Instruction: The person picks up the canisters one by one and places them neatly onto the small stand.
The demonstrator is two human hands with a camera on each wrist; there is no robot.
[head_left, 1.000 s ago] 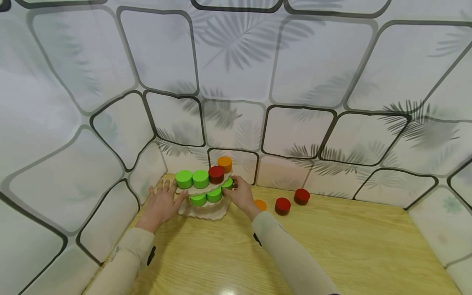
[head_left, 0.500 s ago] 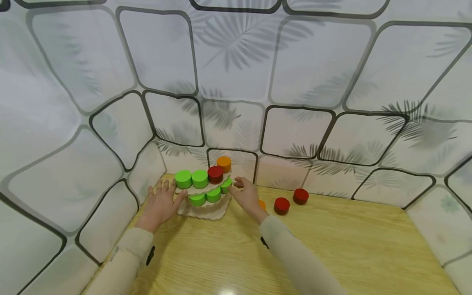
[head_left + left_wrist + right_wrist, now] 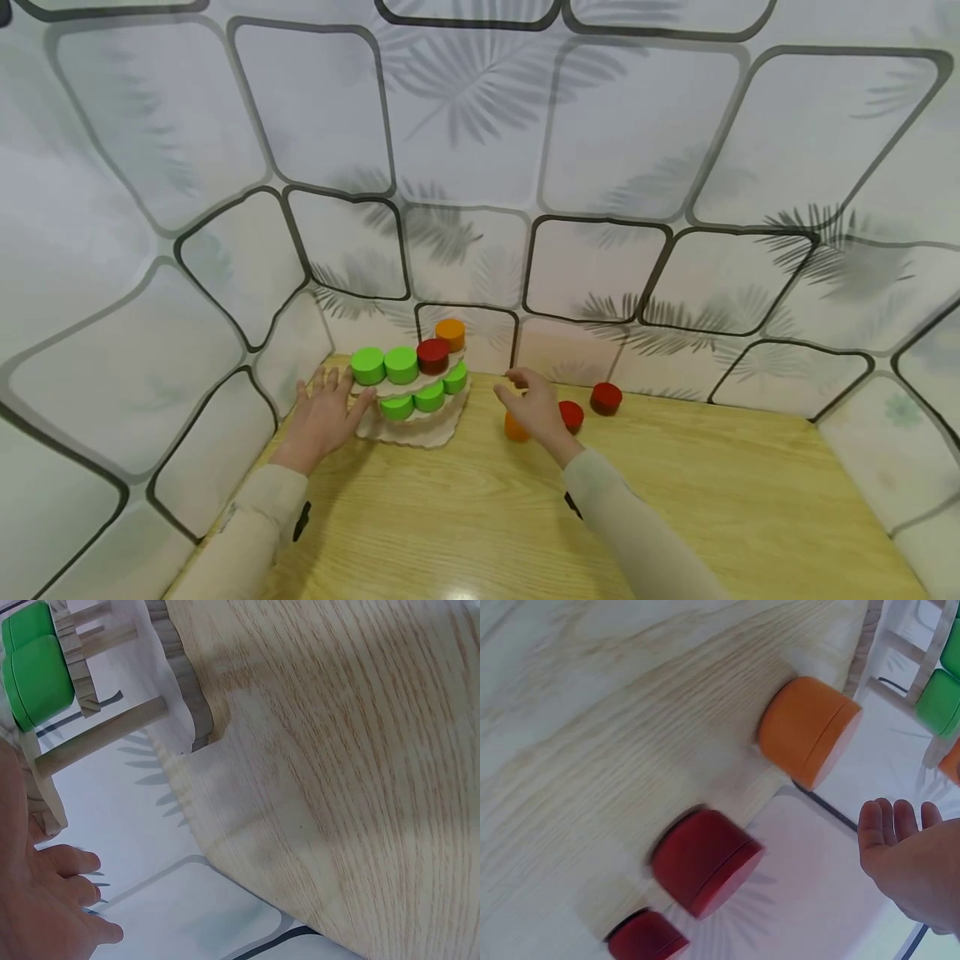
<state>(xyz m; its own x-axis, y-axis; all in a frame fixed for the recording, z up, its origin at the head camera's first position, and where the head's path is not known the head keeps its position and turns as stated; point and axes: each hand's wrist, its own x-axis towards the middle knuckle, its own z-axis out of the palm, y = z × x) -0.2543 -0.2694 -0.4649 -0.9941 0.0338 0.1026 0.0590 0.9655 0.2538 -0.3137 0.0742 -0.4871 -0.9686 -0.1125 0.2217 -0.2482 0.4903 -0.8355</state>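
A tiered wooden stand (image 3: pixel 416 435) with wavy edges stands in the corner. Its top tier bears green round containers (image 3: pixel 367 365), a red round container (image 3: pixel 432 356) and an orange one (image 3: pixel 450 334). Green containers (image 3: pixel 429 397) also fill the tier below. My left hand (image 3: pixel 318 421) rests at the stand's left edge, fingers spread; in the left wrist view its fingers (image 3: pixel 71 889) extend past the upper tier. To the stand's right my right hand (image 3: pixel 538 410) hovers with loosely bent fingers, holding nothing. Just below it on the table is an orange round container (image 3: pixel 515 427), partly covered by the hand.
Two red round containers (image 3: pixel 572 415) (image 3: pixel 606 398) stand right of the orange one on the wooden table (image 3: pixel 465 517). Patterned wall coverings (image 3: pixel 600 267) rise behind the table and along its left side.
My right hand has left the green container at the right end of the lower row and moved right, over the orange container. My left hand stays at the stand.
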